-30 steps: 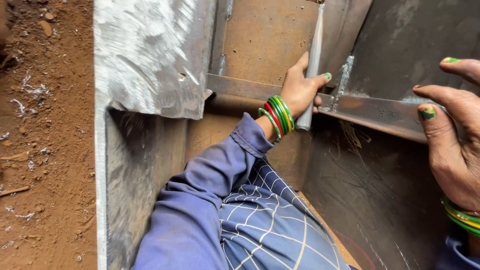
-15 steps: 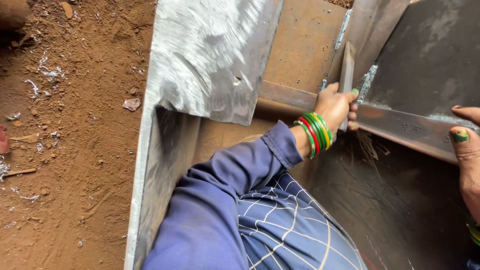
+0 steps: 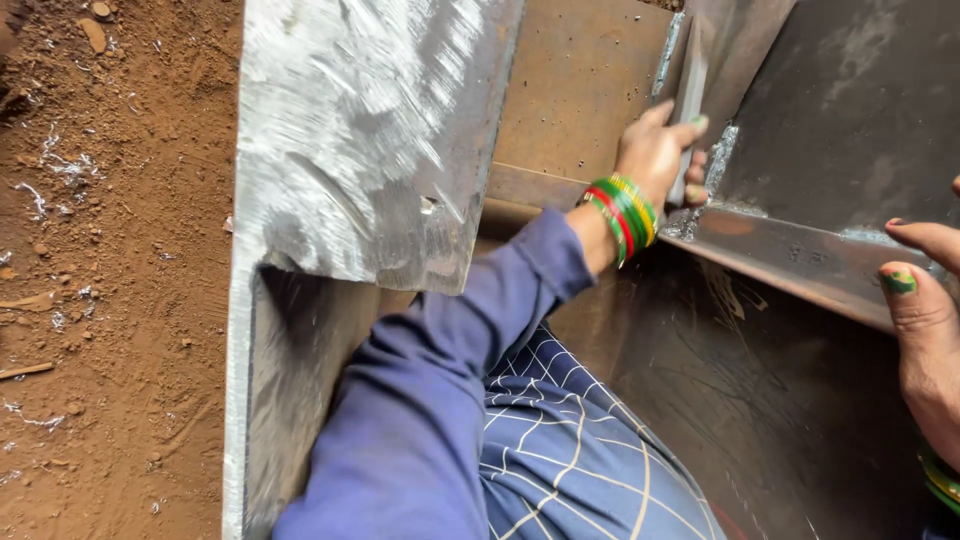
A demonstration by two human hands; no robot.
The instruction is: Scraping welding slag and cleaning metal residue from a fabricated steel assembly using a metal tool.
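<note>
My left hand [image 3: 655, 150], with green, red and yellow bangles at the wrist, is closed around a flat grey metal file [image 3: 690, 95]. The file stands nearly upright against the inner corner of a rusty steel box structure [image 3: 580, 90], next to a bright ground weld seam [image 3: 718, 150]. My right hand [image 3: 925, 320] rests at the right edge on a slanted steel flange [image 3: 800, 255], fingers spread, nails painted green. It holds nothing.
A large steel plate [image 3: 360, 140] with shiny grinding marks leans at the left. Red-brown dirt ground [image 3: 110, 280] with small stones and metal shavings lies beyond it. My blue sleeve [image 3: 440, 400] and checked cloth [image 3: 570, 460] fill the bottom.
The view has shifted, so everything sits further right in the frame. My left hand has slid the file up along the corner. My right hand stays on the flange.
</note>
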